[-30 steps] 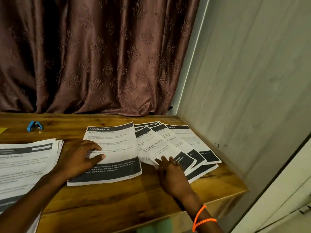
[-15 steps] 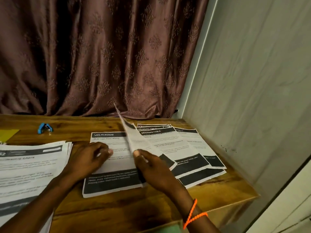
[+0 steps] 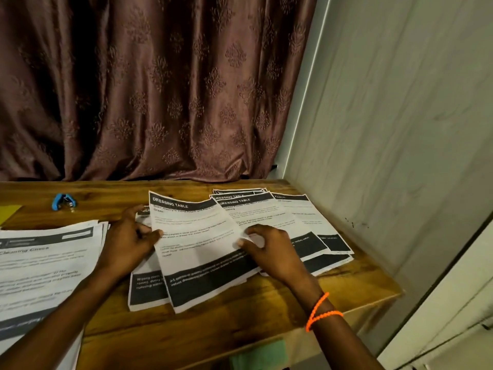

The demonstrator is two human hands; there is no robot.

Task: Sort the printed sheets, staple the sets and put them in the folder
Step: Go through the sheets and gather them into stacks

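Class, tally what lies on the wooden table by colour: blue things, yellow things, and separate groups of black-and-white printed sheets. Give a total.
Blue: 1, the stapler
Yellow: 1, the paper corner
Black-and-white groups: 3, the left stack, the middle pile, the right fan
Total: 5

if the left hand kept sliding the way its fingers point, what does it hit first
Probably the DRESSING TABLE sheet: the left hand points right, fingertips already at its left edge. Beyond lies the right hand.

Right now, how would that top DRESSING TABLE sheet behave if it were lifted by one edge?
Probably floppy: the DRESSING TABLE sheet is a single page already buckling where the right hand pinches its edge. Likely very light. It may slide easily, since it lies loose on another sheet, steadied by the left hand.
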